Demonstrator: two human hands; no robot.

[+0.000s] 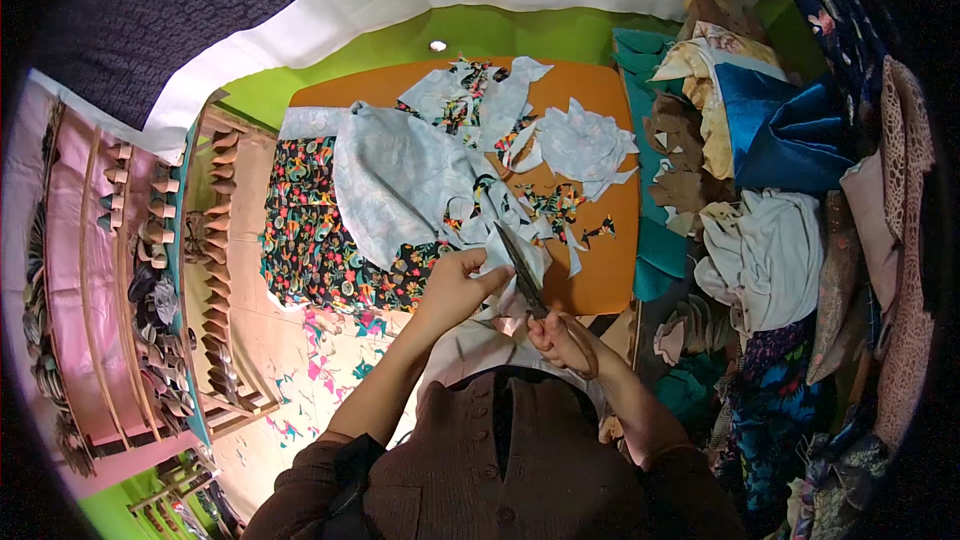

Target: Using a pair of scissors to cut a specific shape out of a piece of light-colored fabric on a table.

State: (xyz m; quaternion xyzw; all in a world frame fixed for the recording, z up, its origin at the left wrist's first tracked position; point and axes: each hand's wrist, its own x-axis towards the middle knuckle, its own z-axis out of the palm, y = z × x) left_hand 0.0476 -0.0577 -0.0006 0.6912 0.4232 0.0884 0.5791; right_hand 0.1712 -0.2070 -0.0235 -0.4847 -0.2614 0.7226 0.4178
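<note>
Floor (pixel 255 320), pale in colour, is exposed at the left and is littered with pink and blue-green bits. Shelving (pixel 90 270), pink, is loaded with shoes along the left side; a narrower rack of pointed brown shoes (pixel 217 240) is placed between it and the desk. The desk (pixel 602 282), orange-topped with rounded corners, is positioned directly ahead of the wearer. Its left part is covered by black cloth (pixel 295 210) printed with bright flowers, which is draped over the near edge. Over this cloth, toward the middle, a loosely folded pale cloth (pixel 395 180) is laid. At the right, beyond the desk, shiny blue cloth (pixel 780 130) is heaped, and a crumpled white cloth (pixel 765 255) is piled nearer the wearer. On the far right of the desk, pale jagged pieces (pixel 588 145) are gathered in a loose overlapping stack.

Left hand (pixel 458 288): grip closed, a small white piece (pixel 496 256) pinched between thumb and fingers near the front of the desk; whether it is joined to the pale cloth cannot be told. Right hand (pixel 560 342): grip wrapped around the handles of dark scissors (pixel 523 275). The blades are pointed away and slightly left, beside the white piece; their opening cannot be judged. Small printed scraps (pixel 552 202) are scattered beyond the blades.
</note>
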